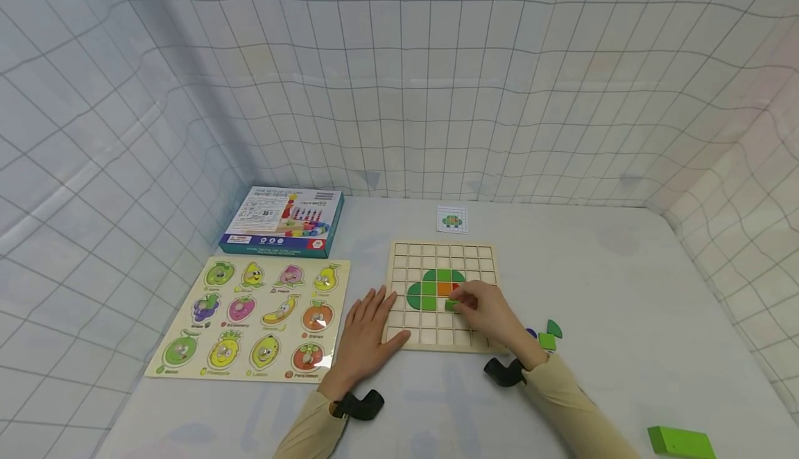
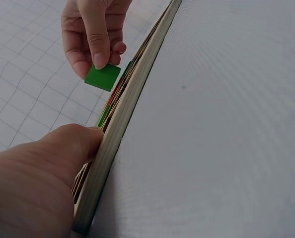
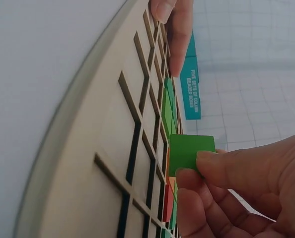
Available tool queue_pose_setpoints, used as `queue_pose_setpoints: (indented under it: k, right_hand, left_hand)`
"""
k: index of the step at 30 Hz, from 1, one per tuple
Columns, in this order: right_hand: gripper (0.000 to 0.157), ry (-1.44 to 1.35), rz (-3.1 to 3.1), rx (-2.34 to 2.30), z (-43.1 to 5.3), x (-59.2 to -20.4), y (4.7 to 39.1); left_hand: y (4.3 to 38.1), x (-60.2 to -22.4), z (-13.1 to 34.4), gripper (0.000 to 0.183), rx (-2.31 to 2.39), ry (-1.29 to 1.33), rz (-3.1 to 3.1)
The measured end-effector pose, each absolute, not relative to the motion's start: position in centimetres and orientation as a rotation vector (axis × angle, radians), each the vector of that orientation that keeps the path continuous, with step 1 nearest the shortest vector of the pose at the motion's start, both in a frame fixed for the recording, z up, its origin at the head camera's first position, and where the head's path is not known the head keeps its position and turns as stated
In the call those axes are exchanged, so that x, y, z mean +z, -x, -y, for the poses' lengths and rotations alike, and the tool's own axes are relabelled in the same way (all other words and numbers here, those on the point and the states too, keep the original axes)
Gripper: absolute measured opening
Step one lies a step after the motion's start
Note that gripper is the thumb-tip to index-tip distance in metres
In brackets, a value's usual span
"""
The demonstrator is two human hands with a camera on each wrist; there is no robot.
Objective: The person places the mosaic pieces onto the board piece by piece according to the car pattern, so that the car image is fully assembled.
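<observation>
Between thumb and fingers, my right hand (image 1: 483, 312) pinches a green square tile (image 3: 191, 152), held close over the wooden grid board (image 1: 421, 338). Green, orange and red pieces fill several cells in the board's middle, with rounded green pieces (image 1: 415, 297) at the edges of the shape. My left hand (image 1: 368, 338) lies with spread, straight fingers on the board's left edge, its thumb over the near corner. In the left wrist view the green tile (image 2: 103, 77) hangs tilted above the grid, pinched at its upper edge.
A small pattern card (image 1: 452, 220) lies behind the board. Loose pieces, among them a green square (image 1: 547, 342) and a green quarter-round (image 1: 554, 328), lie right of it. A fruit puzzle board (image 1: 250, 320), a boxed set (image 1: 281, 222) and a green block (image 1: 682, 442) are around.
</observation>
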State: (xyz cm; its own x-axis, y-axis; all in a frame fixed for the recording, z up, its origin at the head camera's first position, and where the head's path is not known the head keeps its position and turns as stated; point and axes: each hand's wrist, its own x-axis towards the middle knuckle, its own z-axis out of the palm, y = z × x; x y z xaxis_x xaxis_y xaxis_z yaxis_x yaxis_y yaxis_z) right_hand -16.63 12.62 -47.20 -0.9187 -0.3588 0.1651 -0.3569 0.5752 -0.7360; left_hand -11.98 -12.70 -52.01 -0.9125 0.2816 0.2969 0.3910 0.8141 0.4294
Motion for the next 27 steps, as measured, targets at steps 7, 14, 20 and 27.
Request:
queue_pose_setpoints:
  k: [7, 14, 20, 27]
  right_hand:
    - [0.01, 0.589, -2.771, -1.3, -11.9, -47.3, 17.0]
    - [0.007, 0.585, -2.78, -1.241, -11.5, -47.4, 17.3]
    - [0.007, 0.566, -2.833, -1.167, -11.3, -47.3, 17.3]
    - [0.007, 0.524, -2.92, -1.055, -11.2, -47.5, 17.2]
  left_hand:
    - [11.9, -51.8, 12.6, 0.071, -0.742, 0.518, 2.783]
    - [12.0, -51.9, 12.6, 0.071, -0.728, 0.525, 2.778]
    - [12.0, -51.8, 12.7, 0.07, -0.733, 0.517, 2.794]
    - [11.9, -51.9, 12.7, 0.07, -0.74, 0.523, 2.781]
